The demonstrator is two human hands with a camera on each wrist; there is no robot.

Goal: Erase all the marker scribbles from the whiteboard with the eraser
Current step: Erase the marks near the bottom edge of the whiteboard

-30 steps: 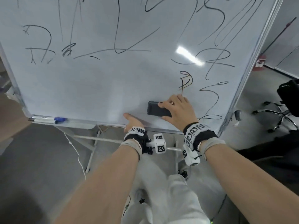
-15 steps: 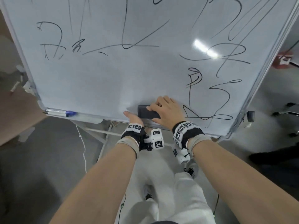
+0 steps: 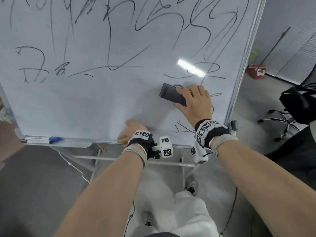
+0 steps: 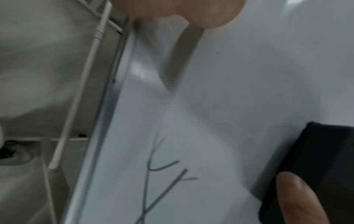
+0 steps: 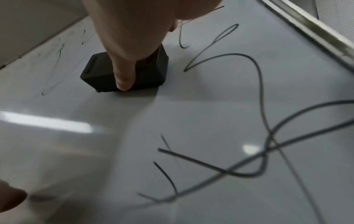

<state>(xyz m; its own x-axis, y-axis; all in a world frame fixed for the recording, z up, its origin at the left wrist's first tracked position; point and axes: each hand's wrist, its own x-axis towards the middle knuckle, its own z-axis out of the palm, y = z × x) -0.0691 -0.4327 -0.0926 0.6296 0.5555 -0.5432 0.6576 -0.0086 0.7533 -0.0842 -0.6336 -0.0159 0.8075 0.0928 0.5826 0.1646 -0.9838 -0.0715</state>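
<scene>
At the whiteboard's (image 3: pixel 95 103) bottom edge, the left hand (image 3: pixel 132 133) lies against the board with its thumb on the surface; the other fingers are out of sight, so whether it grips the frame cannot be told. Along the same edge toward the bottom-left corner, a blue-capped marker (image 3: pixel 41 140) lies in the tray (image 3: pixel 75 144). Just above the bottom edge near the right corner, a few crossing marker scribbles (image 3: pixel 183 129) sit below the right wrist. Higher up, the right hand (image 3: pixel 195 101) holds the black eraser (image 3: pixel 171 96) pressed flat on the board, thumb on its lower side and fingers over its upper side, toward the right edge. Around and above it, more black scribbles cover the board's upper part from left edge to right edge. The lower left area looks wiped.
</scene>
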